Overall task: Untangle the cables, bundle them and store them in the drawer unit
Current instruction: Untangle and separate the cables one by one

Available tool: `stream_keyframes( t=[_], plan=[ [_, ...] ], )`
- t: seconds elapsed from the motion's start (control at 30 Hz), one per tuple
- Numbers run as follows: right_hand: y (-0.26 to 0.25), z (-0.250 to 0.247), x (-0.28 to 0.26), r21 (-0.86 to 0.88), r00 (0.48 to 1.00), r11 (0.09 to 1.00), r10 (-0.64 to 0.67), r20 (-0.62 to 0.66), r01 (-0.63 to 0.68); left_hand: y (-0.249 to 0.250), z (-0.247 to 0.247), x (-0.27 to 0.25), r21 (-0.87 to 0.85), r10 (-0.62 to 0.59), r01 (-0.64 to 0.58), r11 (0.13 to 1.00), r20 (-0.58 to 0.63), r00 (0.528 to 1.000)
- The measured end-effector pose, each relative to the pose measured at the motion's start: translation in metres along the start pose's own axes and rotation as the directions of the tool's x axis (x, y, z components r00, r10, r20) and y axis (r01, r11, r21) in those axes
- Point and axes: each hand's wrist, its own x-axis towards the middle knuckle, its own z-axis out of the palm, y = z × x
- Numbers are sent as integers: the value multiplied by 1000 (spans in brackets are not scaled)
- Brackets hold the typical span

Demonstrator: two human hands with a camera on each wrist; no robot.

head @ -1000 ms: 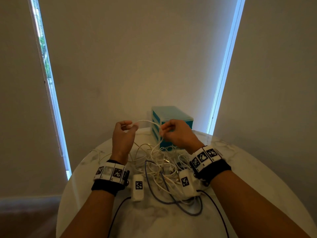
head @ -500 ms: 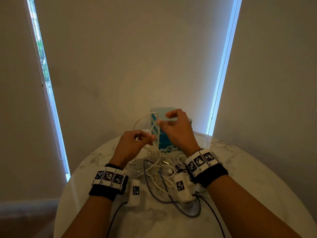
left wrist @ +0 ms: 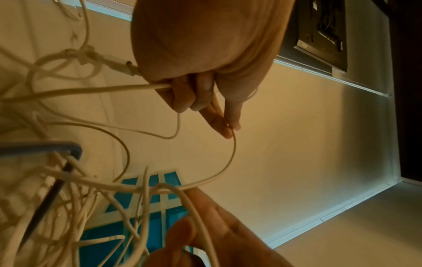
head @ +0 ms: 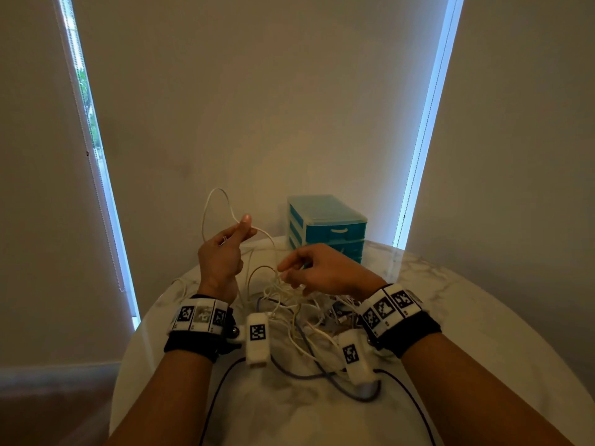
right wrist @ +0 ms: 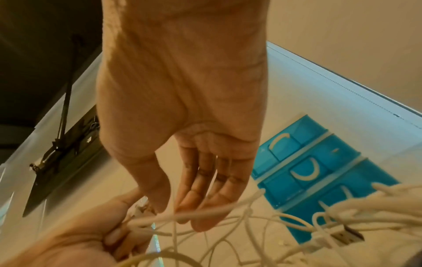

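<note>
A tangle of white cables (head: 299, 310) with one dark cable (head: 322, 375) lies on the round marble table (head: 467, 317). My left hand (head: 240, 226) is raised above the pile's left side. Its thumb and forefinger pinch a white cable (left wrist: 233, 155), the other fingers curl round a second strand, and a loop (head: 215, 194) stands up above the hand. My right hand (head: 283, 273) is lower, at the top of the tangle. There its thumb and fingertips (right wrist: 182, 207) lightly pinch a white strand. The teal drawer unit (head: 331, 230) stands behind, all drawers closed.
A white USB plug (right wrist: 349, 234) sticks out of the pile near the drawer unit (right wrist: 319, 171). Blinds cover the windows behind the table, with bright gaps left and right. Bare marble lies to the right of the pile and in front of it.
My left hand has risen from the pile, lifting a loop of white cable. My right hand has dropped from in front of the drawer unit down to the tangle.
</note>
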Motion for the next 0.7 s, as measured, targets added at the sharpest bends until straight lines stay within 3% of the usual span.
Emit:
stream_keyframes(
  t=[0.2, 0.3, 0.4, 0.43, 0.57, 0.7],
  plan=[
    [6, 7, 8, 84, 983, 994, 82, -166, -69, 1, 3, -1, -82, -22, 27, 996, 53, 998],
    [6, 5, 10, -4, 974, 1000, -5, -224, 4, 1, 3, -4, -23, 7, -4, 1000, 126, 992],
    [3, -17, 12, 84, 855, 996, 51, -517, -9, 7, 5, -12, 250, -22, -59, 966, 307, 951],
    [-1, -24, 12, 121, 824, 993, 75, -561, -9, 9, 7, -16, 341, -42, -94, 936, 371, 928],
    [-14, -42, 5, 189, 820, 982, 93, -565, 19, -5, 15, -21, 454, -82, -183, 872, 503, 860],
    [-16, -65, 5, 385, 723, 919, 205, -659, 90, -13, 6, -12, 575, -109, -264, 774, 533, 839]
  ],
)
